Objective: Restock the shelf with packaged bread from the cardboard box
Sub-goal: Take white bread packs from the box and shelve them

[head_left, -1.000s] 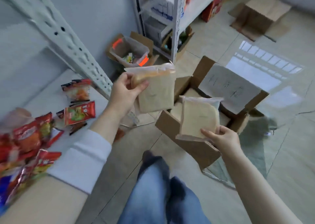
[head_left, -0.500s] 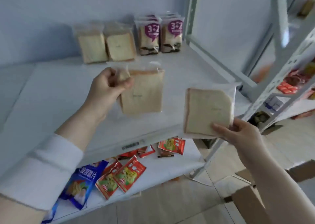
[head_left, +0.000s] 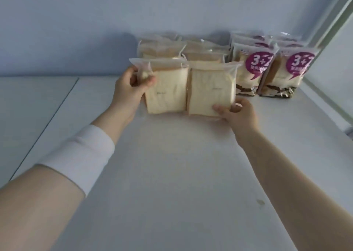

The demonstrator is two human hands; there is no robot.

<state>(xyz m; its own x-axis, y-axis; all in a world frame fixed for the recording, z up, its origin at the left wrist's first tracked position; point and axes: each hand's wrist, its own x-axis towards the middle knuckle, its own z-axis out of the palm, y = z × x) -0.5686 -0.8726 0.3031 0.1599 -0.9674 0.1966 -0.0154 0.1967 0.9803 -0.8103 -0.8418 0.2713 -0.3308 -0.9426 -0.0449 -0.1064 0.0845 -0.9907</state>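
Pinching pale, clear-wrapped bread (packs touching): left hand (head_left: 129, 90) grips left pack (head_left: 168, 94) up top, right hand (head_left: 239, 115) grips right pack (head_left: 212, 88) at its bottom corner.

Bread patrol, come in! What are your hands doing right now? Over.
Left hand grips left bread pack, top corner. Right hand pinches right bread pack, bottom corner. Both upright before the stocked rows. Nothing blocking.

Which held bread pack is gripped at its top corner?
The left pack, pinched by the left hand; the right hand holds the other pack at its bottom.
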